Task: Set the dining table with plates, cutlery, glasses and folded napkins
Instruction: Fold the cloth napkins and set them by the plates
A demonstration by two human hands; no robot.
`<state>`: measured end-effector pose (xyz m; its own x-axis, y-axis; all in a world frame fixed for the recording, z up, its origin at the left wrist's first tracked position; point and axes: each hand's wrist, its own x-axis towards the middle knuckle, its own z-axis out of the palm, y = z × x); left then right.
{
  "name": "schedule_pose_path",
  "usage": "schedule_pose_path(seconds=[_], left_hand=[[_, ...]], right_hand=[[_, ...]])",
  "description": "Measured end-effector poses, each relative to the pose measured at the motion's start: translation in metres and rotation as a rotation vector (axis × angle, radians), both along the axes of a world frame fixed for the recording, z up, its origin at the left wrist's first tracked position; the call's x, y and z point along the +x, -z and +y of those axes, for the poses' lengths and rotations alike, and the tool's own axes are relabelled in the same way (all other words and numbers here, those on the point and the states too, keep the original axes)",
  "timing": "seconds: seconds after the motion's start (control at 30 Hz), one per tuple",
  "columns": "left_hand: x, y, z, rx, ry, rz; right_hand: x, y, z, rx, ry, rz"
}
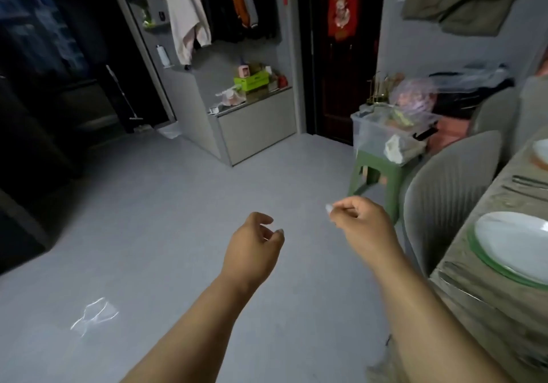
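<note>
- Head view: my left hand hangs over the floor with its fingers loosely curled and nothing in it.
- My right hand is also over the floor, just left of the near chair; thumb and forefinger seem pressed together, with a small pale blur at their tips. I cannot tell whether that is a nail or something pinched.
- The worktop runs along the right edge. On it a white plate sits on a green-rimmed one, nearest me; dark cutlery lies beyond it, and a second plate shows at the far right edge.
- A knife or fork lies just beside the near plate, on my side of it.
- I see no glasses and no folded napkins on the part of the worktop in view, so I judge those are what I am going for.
- To do this well, I should bring both free hands to the supplies, carry glasses upright by their lower part, and keep my elbow wide of the near chair and the plate's overhanging rim when I turn back.
- The green stool with the clear box stands far right; I should step round it.
</note>
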<state>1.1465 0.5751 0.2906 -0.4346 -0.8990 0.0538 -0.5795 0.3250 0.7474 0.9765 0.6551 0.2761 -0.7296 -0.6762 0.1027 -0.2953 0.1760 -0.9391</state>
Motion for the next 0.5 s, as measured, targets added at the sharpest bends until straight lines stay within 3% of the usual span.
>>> schedule_pose_path(seconds=[0.23,0.5], left_hand=[[-0.096,0.006,-0.113,0.026,0.23,0.003],[-0.265,0.017,-0.224,0.073,0.434,-0.015]], right_hand=[[-0.073,0.009,-0.078,0.013,0.197,-0.022],[-0.213,0.013,-0.161,0.002,0.408,-0.04]])
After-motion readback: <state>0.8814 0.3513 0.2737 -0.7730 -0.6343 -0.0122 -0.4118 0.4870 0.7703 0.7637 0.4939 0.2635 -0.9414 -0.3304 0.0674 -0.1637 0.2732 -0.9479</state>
